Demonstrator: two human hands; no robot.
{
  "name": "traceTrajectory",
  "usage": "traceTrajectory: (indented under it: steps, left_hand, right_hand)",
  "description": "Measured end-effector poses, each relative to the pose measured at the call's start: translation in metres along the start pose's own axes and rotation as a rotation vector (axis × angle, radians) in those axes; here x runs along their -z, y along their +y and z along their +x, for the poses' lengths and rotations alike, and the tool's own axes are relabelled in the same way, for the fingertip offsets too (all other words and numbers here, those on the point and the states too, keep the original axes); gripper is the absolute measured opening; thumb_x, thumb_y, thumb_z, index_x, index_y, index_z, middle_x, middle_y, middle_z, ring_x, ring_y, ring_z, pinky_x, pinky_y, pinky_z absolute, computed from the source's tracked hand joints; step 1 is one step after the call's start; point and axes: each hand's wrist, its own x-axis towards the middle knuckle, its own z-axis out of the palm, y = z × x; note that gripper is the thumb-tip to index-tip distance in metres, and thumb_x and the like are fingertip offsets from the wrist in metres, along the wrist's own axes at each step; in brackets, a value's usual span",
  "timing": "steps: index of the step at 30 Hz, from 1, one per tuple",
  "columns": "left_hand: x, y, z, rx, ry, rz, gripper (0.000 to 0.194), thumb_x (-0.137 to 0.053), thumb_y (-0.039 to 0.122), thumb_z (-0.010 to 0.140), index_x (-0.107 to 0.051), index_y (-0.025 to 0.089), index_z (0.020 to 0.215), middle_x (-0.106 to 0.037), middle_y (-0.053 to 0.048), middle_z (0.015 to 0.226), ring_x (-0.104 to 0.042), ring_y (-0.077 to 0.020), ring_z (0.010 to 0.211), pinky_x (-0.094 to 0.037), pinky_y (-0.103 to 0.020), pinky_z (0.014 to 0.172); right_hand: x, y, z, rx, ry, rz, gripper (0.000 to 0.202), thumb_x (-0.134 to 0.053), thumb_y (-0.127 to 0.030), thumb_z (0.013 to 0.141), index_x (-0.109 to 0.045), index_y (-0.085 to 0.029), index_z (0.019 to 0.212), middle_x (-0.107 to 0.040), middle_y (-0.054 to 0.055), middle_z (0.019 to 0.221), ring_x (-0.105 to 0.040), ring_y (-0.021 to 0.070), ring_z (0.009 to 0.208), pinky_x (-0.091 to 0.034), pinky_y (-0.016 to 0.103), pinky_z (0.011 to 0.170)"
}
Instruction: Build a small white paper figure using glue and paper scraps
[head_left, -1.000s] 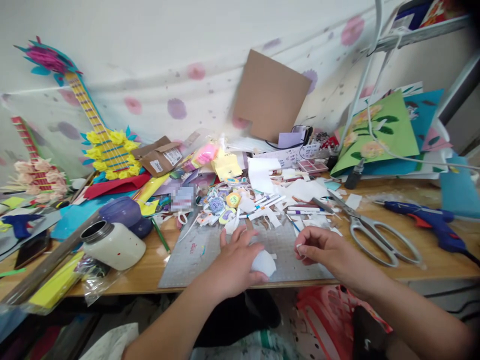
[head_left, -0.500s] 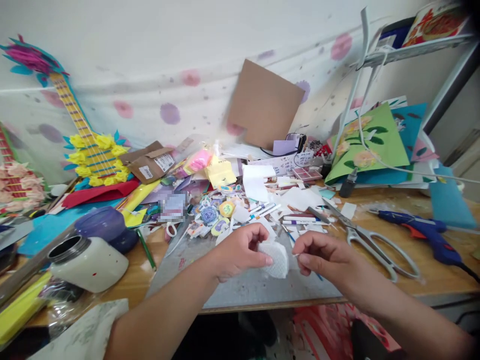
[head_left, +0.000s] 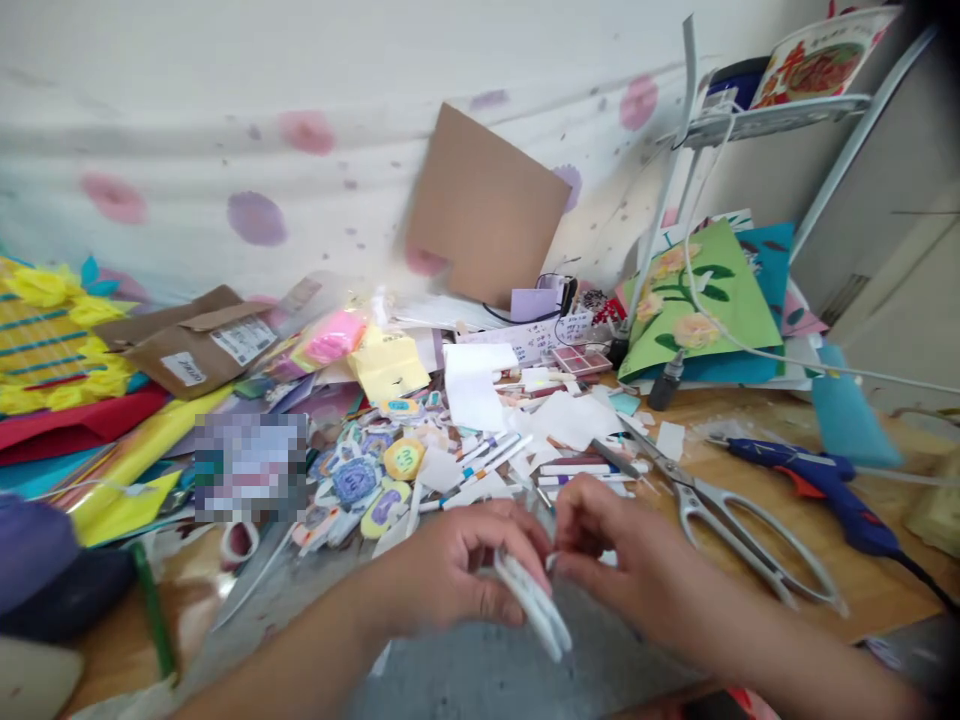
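Low in front of me, my left hand (head_left: 457,570) pinches a small white puffy piece (head_left: 538,608) between thumb and fingers. The piece is tilted so that its thin edge faces me, and it looks layered. Beside it, my right hand (head_left: 626,560) is closed in a pinch close to the piece's upper right edge. A whitish bit shows at those fingertips, too small to name. Both hands are above a grey mat (head_left: 480,660). Just beyond them lie several paper cutouts (head_left: 356,482) and some white pens (head_left: 495,455).
Large scissors (head_left: 742,530) lie to the right, with a blue glue gun (head_left: 817,485) farther right. A cardboard sheet (head_left: 487,205) leans on the wall. At left are a brown carton (head_left: 199,340), a green pencil (head_left: 154,610) and yellow paper. A white rack (head_left: 772,122) stands at back right.
My view has shifted right and closer to the table. The white piece has turned from showing its flat textured face to its edge, and my right hand has come closer to it.
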Motion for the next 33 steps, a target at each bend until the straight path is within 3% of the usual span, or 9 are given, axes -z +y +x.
traceTrajectory:
  steps: [4,8,14,17,19,21,25,29,33]
  left_hand:
    - [0.005,-0.010,-0.003,0.032,-0.058,0.292,0.021,-0.070,0.039,0.072,-0.074,0.023,0.084,-0.061,-0.005,0.090,-0.056,-0.0199,0.087,-0.040,-0.029,0.080]
    - [0.006,-0.025,-0.004,0.019,-0.020,0.330,0.011,-0.067,0.032,0.076,-0.074,0.026,0.081,-0.063,-0.004,0.087,-0.058,-0.0187,0.084,-0.041,-0.026,0.076]
    - [-0.003,-0.039,-0.003,-0.004,0.048,0.069,0.016,-0.070,0.040,0.071,-0.073,0.026,0.079,-0.061,-0.003,0.082,-0.058,-0.0184,0.078,-0.042,-0.027,0.070]
    - [-0.009,-0.036,-0.004,0.008,0.109,-0.059,0.020,-0.074,0.042,0.066,-0.074,0.024,0.076,-0.061,-0.003,0.080,-0.057,-0.0176,0.074,-0.042,-0.026,0.067]
    - [-0.011,-0.033,-0.004,0.030,0.182,-0.114,0.024,-0.077,0.043,0.062,-0.074,0.023,0.074,-0.060,-0.003,0.081,-0.057,-0.0178,0.073,-0.042,-0.027,0.067]
    - [-0.010,-0.031,-0.005,0.063,0.304,-0.162,0.026,-0.080,0.041,0.058,-0.075,0.021,0.072,-0.059,-0.004,0.086,-0.057,-0.0191,0.076,-0.043,-0.028,0.069]
    - [-0.005,-0.028,-0.004,0.118,0.533,-0.289,0.030,-0.083,0.034,0.053,-0.073,0.020,0.078,-0.064,-0.003,0.087,-0.057,-0.0202,0.081,-0.044,-0.028,0.073]
    - [-0.006,-0.026,-0.002,0.156,0.532,-0.418,0.034,-0.082,0.029,0.057,-0.070,0.019,0.087,-0.069,-0.001,0.075,-0.059,-0.0174,0.073,-0.044,-0.028,0.070]
    - [-0.008,-0.026,-0.001,0.139,0.527,-0.467,0.036,-0.083,0.028,0.055,-0.070,0.017,0.088,-0.071,-0.002,0.077,-0.061,-0.0174,0.073,-0.045,-0.027,0.071]
  right_hand:
    - [-0.008,-0.009,0.007,-0.036,-0.084,-0.193,0.012,-0.055,-0.011,0.073,-0.053,-0.021,0.080,-0.060,-0.003,0.069,-0.051,0.0096,0.059,-0.035,0.018,0.051]
    - [-0.013,-0.004,0.010,-0.086,-0.082,-0.198,0.012,-0.057,-0.015,0.068,-0.056,-0.021,0.079,-0.060,-0.005,0.066,-0.052,0.0087,0.055,-0.034,0.015,0.046]
    - [-0.015,0.006,0.005,-0.099,-0.082,0.160,0.016,-0.068,-0.019,0.068,-0.053,-0.017,0.074,-0.052,-0.006,0.060,-0.049,0.0067,0.054,-0.038,0.014,0.048]
    - [-0.010,-0.001,0.004,-0.088,-0.093,0.093,0.014,-0.065,-0.027,0.076,-0.054,-0.017,0.075,-0.056,-0.005,0.060,-0.055,0.0084,0.054,-0.044,0.017,0.052]
    - [0.008,-0.002,0.001,-0.078,0.006,-0.087,0.009,-0.066,-0.025,0.076,-0.059,-0.018,0.076,-0.062,-0.003,0.068,-0.060,0.0109,0.064,-0.047,0.019,0.060]
    - [0.041,0.007,-0.009,-0.124,0.198,-0.241,0.003,-0.064,-0.021,0.075,-0.061,-0.020,0.076,-0.064,-0.001,0.079,-0.059,0.0149,0.077,-0.045,0.024,0.072]
    - [0.124,0.053,-0.048,-0.445,0.641,-0.560,0.008,-0.051,-0.021,0.085,-0.058,-0.018,0.084,-0.061,0.009,0.090,-0.055,0.0245,0.091,-0.040,0.039,0.082]
    - [0.171,0.101,-0.078,-0.755,0.698,-0.664,0.017,-0.058,-0.028,0.086,-0.060,-0.014,0.094,-0.061,0.006,0.098,-0.058,0.0201,0.090,-0.046,0.040,0.080]
    - [0.175,0.120,-0.081,-0.870,0.694,-0.565,0.021,-0.057,-0.030,0.089,-0.060,-0.015,0.103,-0.061,0.005,0.105,-0.061,0.0187,0.089,-0.051,0.037,0.076]
